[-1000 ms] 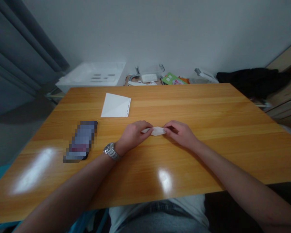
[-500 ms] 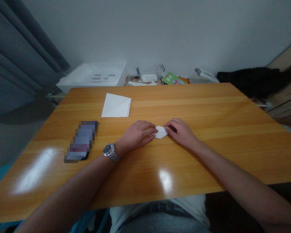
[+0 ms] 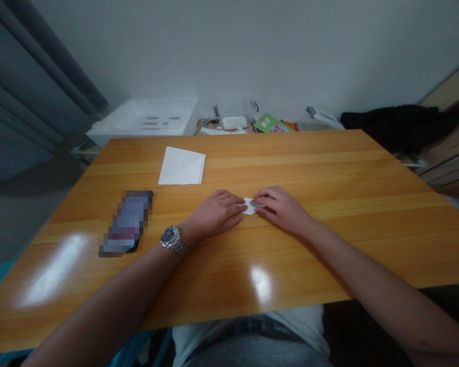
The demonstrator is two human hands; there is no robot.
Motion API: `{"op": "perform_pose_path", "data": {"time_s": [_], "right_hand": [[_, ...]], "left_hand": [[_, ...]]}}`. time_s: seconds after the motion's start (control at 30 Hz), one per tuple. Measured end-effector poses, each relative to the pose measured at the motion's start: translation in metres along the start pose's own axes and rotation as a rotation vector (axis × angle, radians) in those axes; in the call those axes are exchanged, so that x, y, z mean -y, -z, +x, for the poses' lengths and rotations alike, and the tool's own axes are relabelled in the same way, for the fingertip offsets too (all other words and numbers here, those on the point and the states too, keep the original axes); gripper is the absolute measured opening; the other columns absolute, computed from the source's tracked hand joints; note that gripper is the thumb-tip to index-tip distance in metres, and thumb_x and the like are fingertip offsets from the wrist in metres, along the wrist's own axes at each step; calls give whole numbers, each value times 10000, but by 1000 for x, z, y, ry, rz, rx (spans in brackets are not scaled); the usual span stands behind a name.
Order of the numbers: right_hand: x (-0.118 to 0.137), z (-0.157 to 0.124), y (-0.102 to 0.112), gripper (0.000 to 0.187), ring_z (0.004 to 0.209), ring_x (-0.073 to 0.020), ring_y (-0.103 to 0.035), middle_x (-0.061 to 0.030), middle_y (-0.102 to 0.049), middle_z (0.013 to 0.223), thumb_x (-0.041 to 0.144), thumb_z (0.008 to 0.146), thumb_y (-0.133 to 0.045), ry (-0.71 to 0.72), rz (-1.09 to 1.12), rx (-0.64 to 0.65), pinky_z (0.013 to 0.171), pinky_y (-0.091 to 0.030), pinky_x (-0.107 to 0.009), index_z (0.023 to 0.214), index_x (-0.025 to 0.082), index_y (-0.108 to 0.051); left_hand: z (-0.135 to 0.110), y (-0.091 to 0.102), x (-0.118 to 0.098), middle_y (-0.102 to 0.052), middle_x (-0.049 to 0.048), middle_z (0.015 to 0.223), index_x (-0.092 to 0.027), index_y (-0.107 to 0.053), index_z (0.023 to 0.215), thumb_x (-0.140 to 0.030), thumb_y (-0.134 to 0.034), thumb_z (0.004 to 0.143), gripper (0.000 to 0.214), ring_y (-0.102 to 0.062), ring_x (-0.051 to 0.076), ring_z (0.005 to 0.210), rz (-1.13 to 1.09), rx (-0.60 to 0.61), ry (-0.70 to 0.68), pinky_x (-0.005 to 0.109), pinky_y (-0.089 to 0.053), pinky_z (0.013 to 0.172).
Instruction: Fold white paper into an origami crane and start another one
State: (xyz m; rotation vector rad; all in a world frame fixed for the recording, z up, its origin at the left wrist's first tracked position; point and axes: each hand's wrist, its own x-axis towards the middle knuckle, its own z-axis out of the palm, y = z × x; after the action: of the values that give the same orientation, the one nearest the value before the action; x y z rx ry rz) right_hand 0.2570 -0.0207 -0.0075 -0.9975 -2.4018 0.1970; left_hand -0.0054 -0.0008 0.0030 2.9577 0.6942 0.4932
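1. The left hand lies palm down on the table, fingers drawn together, fingertips bearing on the left end of the folded paper.
2. The right hand is curled, its fingertips closed on the right end of the same paper.
3. The folded paper is small and white. It rests flat on the table near its centre, between the two hands and touching both.
4. A wristwatch sits on the left wrist.
5. A white sheet lies further back, well apart from the hands.
6. A blurred dark object lies to the left.
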Motion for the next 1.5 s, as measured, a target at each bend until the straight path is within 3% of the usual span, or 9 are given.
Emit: {"op": "perform_pose_path", "data": {"time_s": [0.17,0.33,0.5,0.83,1.23,1.5], "right_hand": [[0,0,-3,218,1073,-257,-629,-126,-691,1145,265,1008,-555,81,-4,44,941,-536,-443,1108,205,-739],[-2,-1,-6,220,1099,-256,-635,-137,-689,1173,260,998,-575,69,5,45,962,-547,-446,1111,202,-755],[-1,0,-8,234,1063,-255,-651,-148,-700,1146,248,1008,-556,77,-10,36,929,-567,-439,1111,170,-751],[0,1,-9,193,1009,-246,-677,-127,-719,1096,243,998,-575,80,1,27,893,-580,-413,1068,172,-741],[3,-1,-12,170,950,-224,-693,-97,-746,1035,237,991,-593,57,-1,-8,847,-573,-372,969,185,-753],[8,4,-9,126,959,-212,-673,-88,-732,1022,206,979,-601,-21,142,-20,866,-552,-370,939,191,-720]], "left_hand": [[0,-1,-1,-671,98,1262,-217,-658,1262,-330,-525,1018,300,-611,247,1148,-5,-9,21,436,-440,1036],[0,-2,-4,-662,110,1245,-197,-654,1260,-318,-542,1012,297,-600,254,1156,27,-12,24,429,-452,1034],[3,-7,-5,-690,94,1114,-164,-684,1136,-318,-493,1042,263,-636,222,1025,25,-13,11,373,-499,926],[5,-12,-5,-662,91,1086,-156,-700,1046,-338,-490,1043,278,-608,206,1006,-60,-27,104,340,-505,911],[6,-12,-7,-658,74,1068,-170,-700,1025,-326,-494,1040,259,-601,200,982,-75,-30,125,326,-495,898],[8,-14,-7,-658,72,1020,-168,-702,970,-300,-553,1012,204,-612,195,940,-177,-77,216,323,-502,855]]}}
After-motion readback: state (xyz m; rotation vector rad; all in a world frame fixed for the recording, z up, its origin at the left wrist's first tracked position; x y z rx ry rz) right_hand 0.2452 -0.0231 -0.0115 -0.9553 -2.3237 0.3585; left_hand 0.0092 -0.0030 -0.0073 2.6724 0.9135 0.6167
